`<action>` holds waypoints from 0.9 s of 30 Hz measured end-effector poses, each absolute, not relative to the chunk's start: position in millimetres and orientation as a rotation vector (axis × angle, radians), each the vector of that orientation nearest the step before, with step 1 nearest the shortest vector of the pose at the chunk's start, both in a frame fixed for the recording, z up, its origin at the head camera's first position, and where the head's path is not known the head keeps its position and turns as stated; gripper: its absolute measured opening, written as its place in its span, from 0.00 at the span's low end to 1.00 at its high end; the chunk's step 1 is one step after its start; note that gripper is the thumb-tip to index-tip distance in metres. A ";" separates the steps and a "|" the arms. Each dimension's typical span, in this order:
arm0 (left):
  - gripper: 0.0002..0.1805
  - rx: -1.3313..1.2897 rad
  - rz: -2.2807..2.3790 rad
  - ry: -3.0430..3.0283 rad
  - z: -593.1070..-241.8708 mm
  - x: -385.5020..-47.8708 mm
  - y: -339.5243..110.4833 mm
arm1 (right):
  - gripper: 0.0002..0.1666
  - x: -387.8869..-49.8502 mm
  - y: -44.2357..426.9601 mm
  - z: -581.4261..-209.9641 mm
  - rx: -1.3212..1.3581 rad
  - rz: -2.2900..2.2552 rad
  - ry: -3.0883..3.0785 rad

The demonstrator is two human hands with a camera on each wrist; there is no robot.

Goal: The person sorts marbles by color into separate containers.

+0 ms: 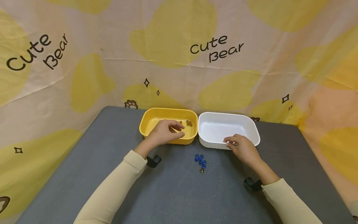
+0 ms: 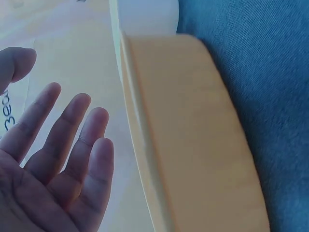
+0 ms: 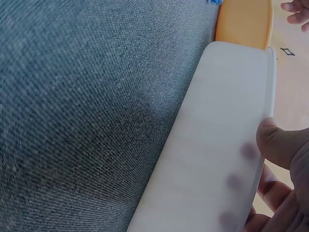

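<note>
setting: a printed cloth backdrop point(image 1: 173, 77) rises behind a grey tabletop point(image 1: 179, 196); from where i stand the work is gathered toward the far edge.

a yellow plastic tub point(image 1: 156, 114) and a white plastic tub point(image 1: 218, 127) stand end to end, touching or nearly so, probably so that each hand has one within easy reach. amber marbles point(image 1: 187, 124) lie in the right part of the yellow tub; i see none in the white.

blue glass marbles point(image 1: 200, 159) sit in a loose cluster on the tabletop before the tubs, one olive-brown marble point(image 1: 202, 170) at the near end. the spot is roughly central, which suits either hand.

left hand point(image 1: 165, 132): over the yellow tub's opening, fingers spread apart and bent a little, thumb clear, nothing held.

right hand point(image 1: 244, 149): grips the white tub's front wall, thumb outside, fingers inside; dark fingertip shadows show through the plastic. i judge the hold is for steadying. whether a marble is hidden behind those fingers, i cannot tell.
</note>
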State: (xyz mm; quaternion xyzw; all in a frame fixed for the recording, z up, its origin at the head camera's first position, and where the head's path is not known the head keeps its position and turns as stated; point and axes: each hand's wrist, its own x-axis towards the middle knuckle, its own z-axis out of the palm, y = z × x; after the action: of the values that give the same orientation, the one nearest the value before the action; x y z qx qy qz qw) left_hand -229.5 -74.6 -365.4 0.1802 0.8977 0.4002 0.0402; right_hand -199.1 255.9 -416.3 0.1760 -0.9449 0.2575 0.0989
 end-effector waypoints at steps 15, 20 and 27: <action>0.08 0.723 1.216 2.617 -382.9 -205.2 -50.0 | 0.09 -198.8 256.2 -415.7 0.531 0.763 -2.791; 0.07 0.777 1.159 2.585 -389.1 -197.4 -41.6 | 0.09 -198.7 256.4 -415.4 0.528 0.761 -2.788; 0.10 0.794 1.085 2.534 -400.2 -186.3 -29.2 | 0.09 -198.6 256.3 -415.2 0.535 0.758 -2.788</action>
State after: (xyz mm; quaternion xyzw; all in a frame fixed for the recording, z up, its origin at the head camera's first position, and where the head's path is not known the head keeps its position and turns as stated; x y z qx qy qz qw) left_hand -186.3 -29.2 -400.2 0.2743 0.8751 0.3747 0.1360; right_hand -198.6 256.3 -415.2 0.1812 -0.9439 0.2566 0.1015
